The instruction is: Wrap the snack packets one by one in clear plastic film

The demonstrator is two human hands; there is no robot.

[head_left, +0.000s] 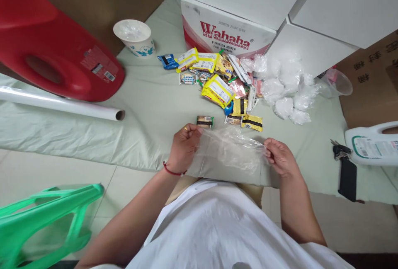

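Note:
A clear plastic bag is stretched between my two hands above the table's front edge. My left hand pinches its left end, and my right hand pinches the other. Just beyond my left fingers lies a small wrapped snack with a brown and green wrapper. Behind the bag is a loose pile of packaged snacks, among them several yellow packets. To the right of that pile sits a heap of crumpled clear plastic bags.
A white paper cup holding clear plastic stands near a red jug and a white roll at left. Behind are a Wahaha carton and white boxes. A black phone, keys and white bottle lie at right. A green stool stands below left.

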